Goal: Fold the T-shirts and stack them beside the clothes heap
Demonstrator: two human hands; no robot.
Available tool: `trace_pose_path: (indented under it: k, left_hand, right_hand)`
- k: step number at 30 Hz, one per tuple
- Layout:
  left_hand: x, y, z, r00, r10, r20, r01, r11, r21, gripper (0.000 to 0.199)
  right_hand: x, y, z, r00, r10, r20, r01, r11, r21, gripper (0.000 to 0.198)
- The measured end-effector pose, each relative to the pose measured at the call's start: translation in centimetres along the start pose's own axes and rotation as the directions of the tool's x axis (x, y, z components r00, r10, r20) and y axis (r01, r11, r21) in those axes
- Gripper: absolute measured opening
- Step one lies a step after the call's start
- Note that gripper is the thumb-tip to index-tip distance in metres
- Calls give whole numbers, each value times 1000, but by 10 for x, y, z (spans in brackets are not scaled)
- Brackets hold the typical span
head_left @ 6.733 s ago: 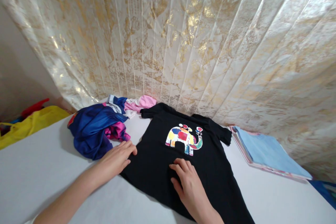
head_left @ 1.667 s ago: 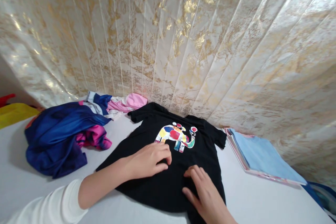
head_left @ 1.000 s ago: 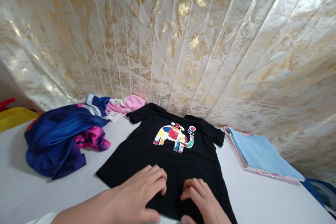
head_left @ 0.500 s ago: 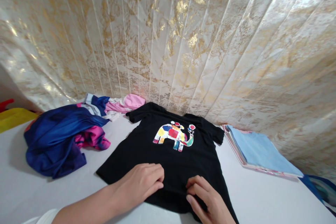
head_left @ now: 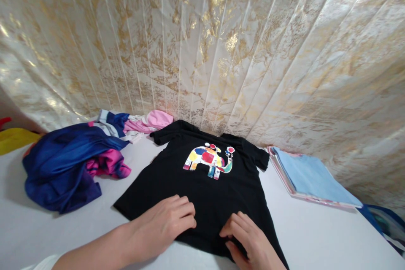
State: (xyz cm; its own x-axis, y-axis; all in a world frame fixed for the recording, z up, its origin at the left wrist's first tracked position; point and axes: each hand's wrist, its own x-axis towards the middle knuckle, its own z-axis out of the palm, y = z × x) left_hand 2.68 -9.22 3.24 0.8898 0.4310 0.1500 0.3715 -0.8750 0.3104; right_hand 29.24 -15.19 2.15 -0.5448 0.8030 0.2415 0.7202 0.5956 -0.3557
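Observation:
A black T-shirt (head_left: 177, 177) lies spread flat, front side up, with a colourful patchwork elephant print (head_left: 207, 159) on its chest. Its collar and sleeves point away from me; the hem is nearest. My left hand (head_left: 172, 221) rests on the lower part of the shirt, fingers curled together at the fabric, thumb mostly hidden. To its right, my right hand (head_left: 249, 238) is at the hem area, fingers bent toward the thumb with black cloth at their tips. How much cloth either hand pinches is hard to see.
A crumpled heap of dark blue and pink clothing (head_left: 69, 164) sits at left, with pink and white garments (head_left: 148, 122) behind it. Folded clothes, light blue on top (head_left: 313, 177), are stacked at right. A white and gold curtain (head_left: 205, 50) hangs behind the white table surface (head_left: 329, 236).
The view has shifted slightly. My right hand's fingers have moved a little left and drawn together over the cloth. My left hand's thumb now shows less. The shirt lies much as before.

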Motion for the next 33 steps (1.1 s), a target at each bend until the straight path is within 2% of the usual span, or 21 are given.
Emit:
trace_pose_path:
  k: [3, 7, 10, 14, 16, 21, 25, 27, 30, 33]
  left_hand:
    - [-5, -1, 0, 999, -40, 0, 40, 999, 10, 56]
    - [-11, -5, 1, 999, -31, -27, 31, 999, 13, 62]
    - [-13, -4, 0, 998, 1, -60, 0, 1000, 16, 53]
    - [-14, -2, 1, 993, 45, -109, -42, 999, 33, 21]
    - [-14, -2, 3, 990, 44, -131, -42, 999, 20, 12]
    - [-13, -3, 5, 986, 4, -170, -5, 1000, -6, 16]
    - [-14, -3, 3, 990, -58, -126, 52, 997, -50, 11]
    - [-15, -5, 2, 991, -89, -100, 82, 994, -72, 17]
    - [-16, -12, 1, 988, -127, -88, 119, 988, -98, 15]
    - [-15, -19, 1, 978, -190, -89, 172, 969, -179, 27]
  right_hand:
    - [-1, 1, -5, 1000, 1, 18, -1, 1000, 29, 28]
    - [0, 2, -5, 984, 38, 176, -44, 999, 29, 20]
    - [0, 1, -5, 974, 64, 217, -74, 997, 37, 18]
    - [0, 0, -7, 967, 81, 241, -96, 994, 50, 15]
    - [0, 0, -8, 965, 95, 243, -111, 992, 54, 15]
    - [0, -1, -10, 961, 136, 241, -152, 987, 50, 10]
    - [1, -2, -10, 948, 148, 280, -159, 987, 16, 7]
    - [1, -2, -9, 949, 159, 271, -167, 986, 8, 8]
    - [1, 0, -8, 954, 186, 238, -194, 981, 12, 8]
    - [0, 2, -8, 954, 208, 215, -216, 976, 13, 7]
